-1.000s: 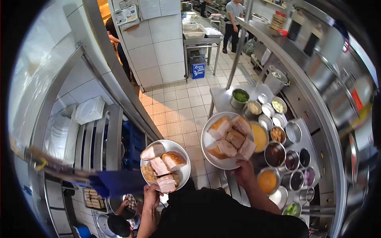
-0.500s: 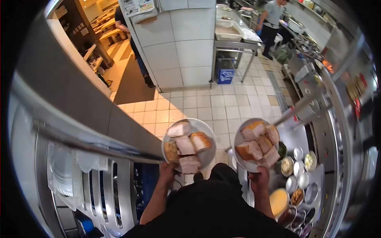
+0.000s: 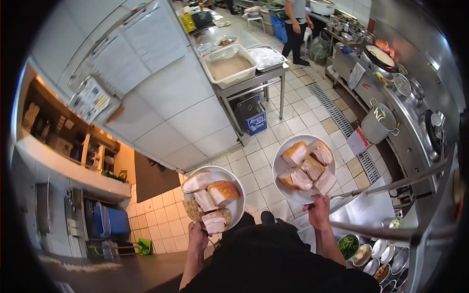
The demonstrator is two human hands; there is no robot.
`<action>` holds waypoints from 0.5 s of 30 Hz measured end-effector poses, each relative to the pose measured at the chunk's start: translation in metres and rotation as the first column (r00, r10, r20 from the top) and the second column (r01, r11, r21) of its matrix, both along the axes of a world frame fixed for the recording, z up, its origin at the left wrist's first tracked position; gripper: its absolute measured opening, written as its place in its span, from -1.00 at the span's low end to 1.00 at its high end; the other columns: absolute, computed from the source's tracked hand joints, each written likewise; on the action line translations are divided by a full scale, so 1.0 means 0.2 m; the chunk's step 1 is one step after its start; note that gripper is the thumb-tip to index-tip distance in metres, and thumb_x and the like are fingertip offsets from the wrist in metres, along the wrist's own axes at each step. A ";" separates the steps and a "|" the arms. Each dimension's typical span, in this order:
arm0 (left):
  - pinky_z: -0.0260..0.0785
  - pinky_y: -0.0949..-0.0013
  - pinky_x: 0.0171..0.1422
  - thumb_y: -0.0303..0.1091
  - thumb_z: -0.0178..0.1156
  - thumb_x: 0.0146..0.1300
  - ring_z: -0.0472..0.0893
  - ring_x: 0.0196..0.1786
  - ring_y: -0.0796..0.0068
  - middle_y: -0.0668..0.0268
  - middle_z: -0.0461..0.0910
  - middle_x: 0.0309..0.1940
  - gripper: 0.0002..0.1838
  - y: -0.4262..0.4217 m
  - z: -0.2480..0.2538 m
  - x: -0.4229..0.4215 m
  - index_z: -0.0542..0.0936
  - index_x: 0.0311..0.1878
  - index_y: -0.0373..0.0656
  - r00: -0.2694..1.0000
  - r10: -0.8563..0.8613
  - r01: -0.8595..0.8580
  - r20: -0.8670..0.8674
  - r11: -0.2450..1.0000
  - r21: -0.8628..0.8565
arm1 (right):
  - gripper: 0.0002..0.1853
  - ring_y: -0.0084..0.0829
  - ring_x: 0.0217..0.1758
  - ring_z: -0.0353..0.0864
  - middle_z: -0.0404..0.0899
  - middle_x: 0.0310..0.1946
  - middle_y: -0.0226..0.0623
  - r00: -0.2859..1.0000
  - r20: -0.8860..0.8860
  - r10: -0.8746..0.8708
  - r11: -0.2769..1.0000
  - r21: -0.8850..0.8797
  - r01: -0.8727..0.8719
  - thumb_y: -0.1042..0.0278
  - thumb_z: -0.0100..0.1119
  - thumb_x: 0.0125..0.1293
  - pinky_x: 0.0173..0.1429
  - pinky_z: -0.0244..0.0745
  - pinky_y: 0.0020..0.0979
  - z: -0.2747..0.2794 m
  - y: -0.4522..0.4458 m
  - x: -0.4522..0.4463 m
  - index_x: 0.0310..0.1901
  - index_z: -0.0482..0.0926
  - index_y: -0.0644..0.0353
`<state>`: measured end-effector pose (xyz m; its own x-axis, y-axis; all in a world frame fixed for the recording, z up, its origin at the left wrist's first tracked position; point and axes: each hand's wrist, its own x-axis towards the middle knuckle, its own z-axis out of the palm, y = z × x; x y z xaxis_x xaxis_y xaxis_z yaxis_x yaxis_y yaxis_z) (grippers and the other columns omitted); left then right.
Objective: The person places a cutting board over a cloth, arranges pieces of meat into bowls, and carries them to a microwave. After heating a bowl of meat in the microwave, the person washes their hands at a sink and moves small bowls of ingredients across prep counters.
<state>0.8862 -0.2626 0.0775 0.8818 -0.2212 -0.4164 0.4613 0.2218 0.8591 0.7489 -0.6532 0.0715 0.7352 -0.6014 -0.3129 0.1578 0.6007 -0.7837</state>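
My left hand (image 3: 198, 236) grips the near edge of a round white plate (image 3: 238, 209), its fingers going under the rim. Several thick chunks of pork (image 3: 223, 192), pale inside with browned skin, lie on it. A second white plate (image 3: 277, 170) is in my right hand (image 3: 320, 213), held at its near right edge with part of the fingers hidden beneath. It also carries several chunks of browned-skin pork (image 3: 295, 154). Both plates are held apart in front of my body above the tiled floor.
A steel table (image 3: 273, 74) bears a white basket (image 3: 207, 63) and a tray (image 3: 278, 61). Flames rise beside a wok (image 3: 380, 56) on the right-hand range. A person (image 3: 294, 29) stands farther back. A metal rail (image 3: 371, 232) and food containers (image 3: 348, 246) are at right.
My view has turned right, bringing the range and steel table nearer and the doorway to the lower left. Both hands still hold their plates.
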 end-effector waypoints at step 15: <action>0.37 0.41 -0.59 -0.47 -0.09 0.21 0.56 -0.60 0.41 0.18 0.62 -0.52 -0.75 -1.15 0.00 1.38 0.60 -0.30 -0.33 0.957 -0.286 0.288 0.052 0.957 -0.037 | -0.86 -0.39 -0.64 0.50 0.55 -0.52 -0.22 0.887 -0.131 -0.443 0.896 -0.053 0.440 0.41 0.07 0.18 -0.54 0.48 -0.38 0.12 -0.66 0.61 -0.25 0.47 0.25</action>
